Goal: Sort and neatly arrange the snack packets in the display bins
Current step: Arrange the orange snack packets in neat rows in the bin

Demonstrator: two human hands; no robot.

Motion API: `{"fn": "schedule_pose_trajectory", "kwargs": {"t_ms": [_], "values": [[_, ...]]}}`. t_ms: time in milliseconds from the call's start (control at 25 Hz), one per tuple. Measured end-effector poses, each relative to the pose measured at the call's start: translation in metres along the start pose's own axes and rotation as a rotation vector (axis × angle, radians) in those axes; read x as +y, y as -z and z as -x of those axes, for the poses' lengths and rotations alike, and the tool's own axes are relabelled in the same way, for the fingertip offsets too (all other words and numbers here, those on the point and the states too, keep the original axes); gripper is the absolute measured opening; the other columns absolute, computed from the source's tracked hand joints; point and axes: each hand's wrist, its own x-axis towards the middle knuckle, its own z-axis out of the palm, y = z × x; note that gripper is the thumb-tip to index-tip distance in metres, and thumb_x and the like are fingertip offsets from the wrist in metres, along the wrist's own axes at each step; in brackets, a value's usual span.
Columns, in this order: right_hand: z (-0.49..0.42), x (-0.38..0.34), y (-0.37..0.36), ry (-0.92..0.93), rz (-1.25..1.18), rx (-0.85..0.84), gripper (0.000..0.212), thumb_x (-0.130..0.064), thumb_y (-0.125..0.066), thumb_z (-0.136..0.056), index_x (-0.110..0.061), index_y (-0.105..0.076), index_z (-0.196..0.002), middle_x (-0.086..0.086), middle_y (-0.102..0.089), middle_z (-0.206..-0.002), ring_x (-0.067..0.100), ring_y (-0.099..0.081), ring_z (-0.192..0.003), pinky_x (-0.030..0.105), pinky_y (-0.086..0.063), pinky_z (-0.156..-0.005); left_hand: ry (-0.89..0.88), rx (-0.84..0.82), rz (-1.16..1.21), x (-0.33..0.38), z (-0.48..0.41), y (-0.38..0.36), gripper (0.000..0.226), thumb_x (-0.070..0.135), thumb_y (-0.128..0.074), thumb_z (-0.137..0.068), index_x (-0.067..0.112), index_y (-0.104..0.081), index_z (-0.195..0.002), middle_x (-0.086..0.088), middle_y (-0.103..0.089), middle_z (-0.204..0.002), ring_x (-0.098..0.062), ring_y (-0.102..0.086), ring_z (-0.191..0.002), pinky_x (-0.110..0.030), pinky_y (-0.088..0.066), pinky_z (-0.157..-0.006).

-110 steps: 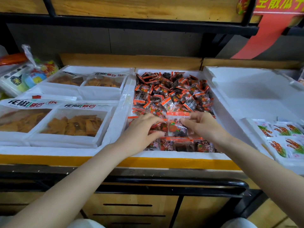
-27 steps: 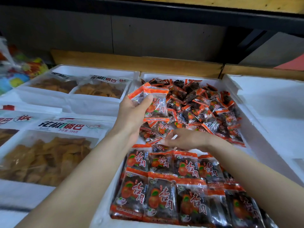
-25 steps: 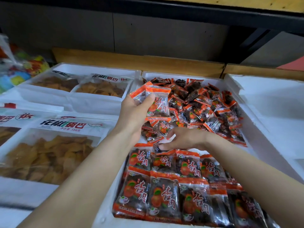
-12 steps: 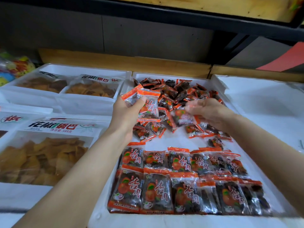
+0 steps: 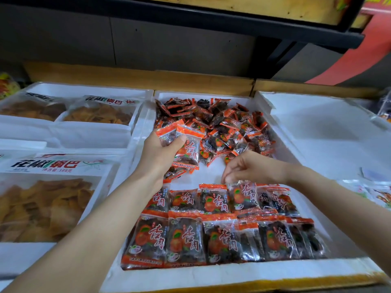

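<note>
Right hand [image 5: 254, 168]: came down from the loose pile [image 5: 222, 123], pinching one orange packet [image 5: 243, 196] at the back row [image 5: 190, 199].
Left hand [image 5: 156, 153]: curled round spare packets [image 5: 188, 146], over the foam bin [image 5: 211, 275].
Means: rows grow, lots left.

Pulled the right hand [image 5: 251, 168] back from the loose pile [image 5: 222, 127] at the far end to the neat rows [image 5: 184, 240] nearer; now pinching the top of a packet [image 5: 243, 195] in the farther of them.
</note>
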Motion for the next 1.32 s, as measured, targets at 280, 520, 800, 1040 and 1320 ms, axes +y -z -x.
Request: {"fn": "schedule_pose_trajectory", "kwargs": {"t_ms": [280,520,800,1040,1320], "values": [[0.003,0.008,-0.023,-0.023,-0.023,0.162,0.013,-0.02,-0.07,-0.083,-0.026,-0.062,-0.092,-0.006,-0.063,-0.076,0.001,-0.056,-0.065,0.014,-0.042,-0.063,-0.009,-0.035,-0.004,-0.002,0.002,-0.002,0.02,0.017,-0.065,-0.089,0.016,-0.06,-0.109,-0.007,-0.069,-0.105,-0.023,-0.065,-0.1,-0.047,-0.049,-0.097],[0.003,-0.024,-0.021,0.034,-0.21,0.532,0.015,-0.033,-0.053,-0.092,-0.024,-0.054,-0.104,-0.004,-0.067,-0.089,0.011,-0.064,-0.081,0.025,-0.052,-0.074,-0.023,-0.094,-0.024,-0.002,0.007,-0.005,0.026,0.017,-0.07,-0.085,0.015,-0.063,-0.111,-0.004,-0.073,-0.099,-0.019,-0.069,-0.092,-0.04,-0.055,-0.084],[-0.006,-0.05,-0.026,-0.013,-0.566,0.499,0.014,-0.024,-0.058,-0.091,-0.011,-0.06,-0.089,0.013,-0.057,-0.081,0.009,-0.062,-0.071,0.019,-0.055,-0.067,-0.069,-0.109,-0.002,0.009,0.021,-0.005,0.008,0.021,-0.061,-0.092,0.019,-0.063,-0.1,0.003,-0.073,-0.086,-0.009,-0.07,-0.075,-0.026,-0.055,-0.067],[-0.016,-0.051,-0.014,-0.168,-0.595,0.425,0.015,-0.012,-0.065,-0.086,-0.006,-0.055,-0.095,0.007,-0.066,-0.081,0.011,-0.066,-0.064,0.023,-0.057,-0.061,-0.163,0.135,0.09,0.034,0.015,0.029,0.009,0.016,-0.057,-0.095,0.025,-0.056,-0.093,0.003,-0.064,-0.087,-0.011,-0.062,-0.078,-0.028,-0.051,-0.075],[-0.037,-0.056,-0.047,-0.174,-0.071,0.239,0.014,-0.036,-0.062,-0.087,-0.025,-0.054,-0.085,-0.005,-0.05,-0.069,0.008,-0.045,-0.06,0.023,-0.035,-0.059,-0.159,0.15,0.023,0.031,0.02,0.047,0.009,0.02,-0.057,-0.095,0.02,-0.058,-0.104,0.008,-0.064,-0.085,0.003,-0.061,-0.066,-0.008,-0.045,-0.053]]}}
